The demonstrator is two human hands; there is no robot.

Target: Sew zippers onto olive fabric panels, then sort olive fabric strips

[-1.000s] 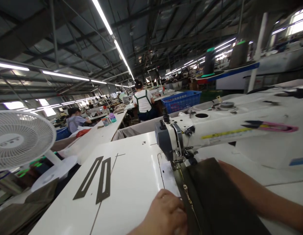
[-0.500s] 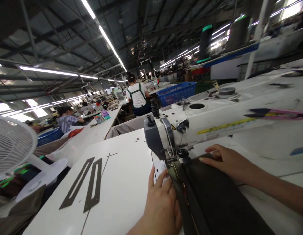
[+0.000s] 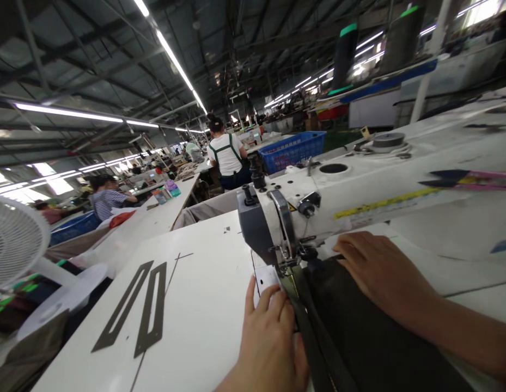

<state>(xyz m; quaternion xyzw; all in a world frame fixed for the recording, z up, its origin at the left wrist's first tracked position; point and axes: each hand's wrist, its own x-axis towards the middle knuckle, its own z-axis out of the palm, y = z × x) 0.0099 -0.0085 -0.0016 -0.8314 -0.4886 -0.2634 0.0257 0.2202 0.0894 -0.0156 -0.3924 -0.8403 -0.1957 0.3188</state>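
Observation:
Dark olive fabric runs under the presser foot of a white sewing machine. Along its left side lies a zipper with gold-coloured teeth. My left hand rests left of the zipper, fingers spread and lying over the metal plate in front of the needle; its thumb is by the fabric edge. To the right of the needle, the bent fingers of my right hand grip the fabric's far edge, the thumb hidden beneath the hand.
Two dark slotted templates lie on the white table. A white fan stands at the left. Pink-handled snips and a yellow measuring tape are on the machine arm. Beyond are a blue crate and a seated person.
My right hand has shifted forward and closed on the fabric's far edge, its back now turned up. The left hand stays near the plate. The whole view has tilted slightly.

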